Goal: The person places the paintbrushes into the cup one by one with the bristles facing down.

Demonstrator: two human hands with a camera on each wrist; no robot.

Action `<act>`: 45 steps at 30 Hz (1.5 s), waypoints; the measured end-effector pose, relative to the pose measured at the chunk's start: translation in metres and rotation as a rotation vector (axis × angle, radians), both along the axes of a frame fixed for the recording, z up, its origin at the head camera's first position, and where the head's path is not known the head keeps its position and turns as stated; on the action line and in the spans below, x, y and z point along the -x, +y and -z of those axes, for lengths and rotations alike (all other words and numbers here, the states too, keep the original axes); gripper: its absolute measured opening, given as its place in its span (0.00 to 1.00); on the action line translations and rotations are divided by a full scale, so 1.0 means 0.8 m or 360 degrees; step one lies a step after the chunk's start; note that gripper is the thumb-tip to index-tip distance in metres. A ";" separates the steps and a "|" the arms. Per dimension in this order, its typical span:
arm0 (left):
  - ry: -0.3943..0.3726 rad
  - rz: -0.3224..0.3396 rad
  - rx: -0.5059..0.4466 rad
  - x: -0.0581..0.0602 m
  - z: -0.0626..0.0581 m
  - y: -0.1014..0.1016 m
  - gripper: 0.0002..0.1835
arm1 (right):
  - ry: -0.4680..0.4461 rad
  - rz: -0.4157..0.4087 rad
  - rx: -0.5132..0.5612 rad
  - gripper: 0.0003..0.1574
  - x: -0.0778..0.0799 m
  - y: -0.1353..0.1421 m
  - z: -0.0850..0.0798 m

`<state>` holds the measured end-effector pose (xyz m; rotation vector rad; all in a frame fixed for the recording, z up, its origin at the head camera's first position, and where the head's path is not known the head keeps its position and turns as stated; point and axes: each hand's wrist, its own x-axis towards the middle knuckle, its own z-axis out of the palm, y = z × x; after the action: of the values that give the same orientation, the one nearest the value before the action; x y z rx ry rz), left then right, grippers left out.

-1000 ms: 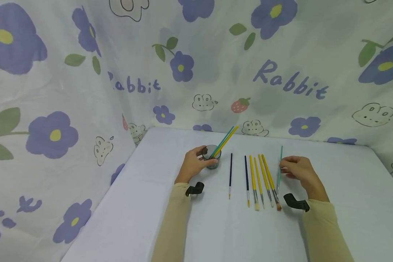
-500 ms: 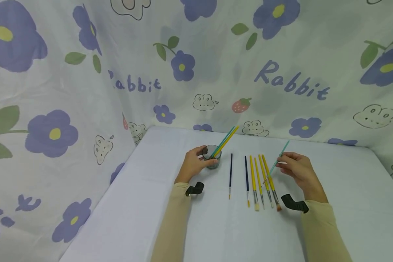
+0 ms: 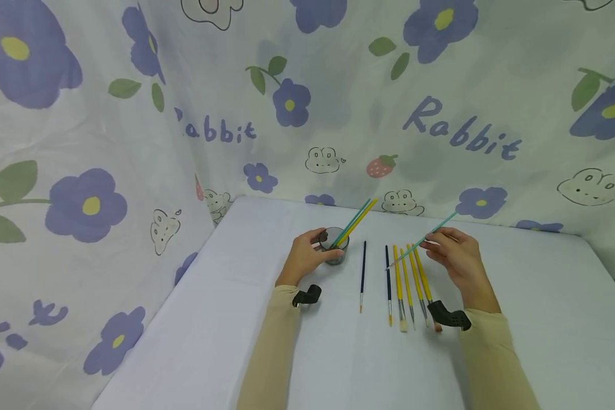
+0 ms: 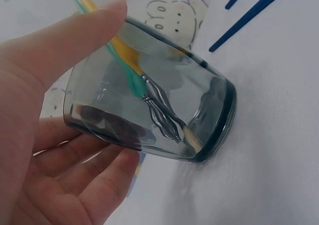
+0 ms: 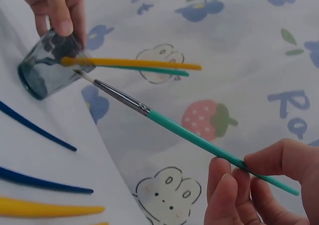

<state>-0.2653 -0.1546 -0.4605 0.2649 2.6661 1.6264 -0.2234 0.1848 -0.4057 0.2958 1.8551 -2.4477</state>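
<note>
In the head view my left hand (image 3: pixel 306 257) grips a smoky glass cup (image 3: pixel 336 254) on the table, thumb on the near side and fingers behind. Inside the cup lean a yellow paintbrush (image 4: pixel 128 56) and a green paintbrush (image 4: pixel 130 77), heads down, handles sticking out to the right. My right hand (image 3: pixel 456 256) pinches another green paintbrush (image 5: pixel 189 139) between thumb and fingertips. That brush is raised over the row of brushes and slants, its bristles down-left toward the cup and its handle end up-right.
A lone dark blue paintbrush (image 3: pixel 363 273) lies right of the cup. Further right lie another dark blue paintbrush (image 3: pixel 388 279) and several yellow paintbrushes (image 3: pixel 397 276), side by side, bristles toward me. A patterned curtain (image 3: pixel 282 154) hangs behind the white table (image 3: pixel 210 319).
My right hand has lifted the green paintbrush off the table and moved left with it, tilting it so its bristles point toward the cup. The left hand stays on the cup.
</note>
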 end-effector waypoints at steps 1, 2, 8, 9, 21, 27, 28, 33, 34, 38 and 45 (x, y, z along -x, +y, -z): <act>-0.0004 -0.0001 -0.0002 0.000 0.000 0.000 0.50 | 0.0007 0.0011 0.0003 0.14 0.001 -0.003 -0.002; -0.0001 0.0003 -0.0002 -0.001 0.000 0.001 0.50 | 0.0015 0.0021 0.0001 0.13 0.001 -0.006 -0.004; 0.0022 0.0013 0.0003 -0.001 -0.002 0.001 0.50 | 0.0103 0.0032 0.0013 0.13 0.009 -0.024 -0.016; 0.0023 0.0013 0.0005 -0.001 -0.002 0.001 0.50 | 0.0117 0.0029 0.0012 0.14 0.011 -0.027 -0.017; -0.0022 -0.0003 -0.0009 -0.003 -0.002 0.000 0.50 | 0.0227 -0.0034 0.0021 0.12 0.028 -0.061 -0.029; -0.0023 0.0004 -0.0015 -0.002 -0.001 0.000 0.51 | 0.0272 -0.0046 -0.0036 0.15 0.034 -0.076 -0.035; -0.0020 0.0005 -0.0016 -0.001 -0.001 -0.001 0.51 | 0.0279 -0.0045 -0.0056 0.16 0.035 -0.079 -0.036; -0.0015 0.0007 -0.0021 -0.002 -0.003 -0.001 0.52 | 0.0290 -0.0040 -0.0077 0.14 0.041 -0.089 -0.040; -0.0016 0.0006 -0.0020 -0.002 -0.003 -0.001 0.52 | 0.0291 -0.0040 -0.0078 0.14 0.043 -0.091 -0.041; -0.0009 0.0004 -0.0011 -0.002 -0.005 0.000 0.51 | 0.0289 -0.0048 -0.0135 0.14 0.046 -0.099 -0.042; -0.0008 -0.0010 0.0005 -0.005 -0.005 0.001 0.50 | 0.0291 -0.0101 -0.0223 0.13 0.044 -0.113 -0.040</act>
<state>-0.2617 -0.1537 -0.4564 0.2526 2.6683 1.6225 -0.2590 0.0948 -0.3738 0.0180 2.0779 -2.3794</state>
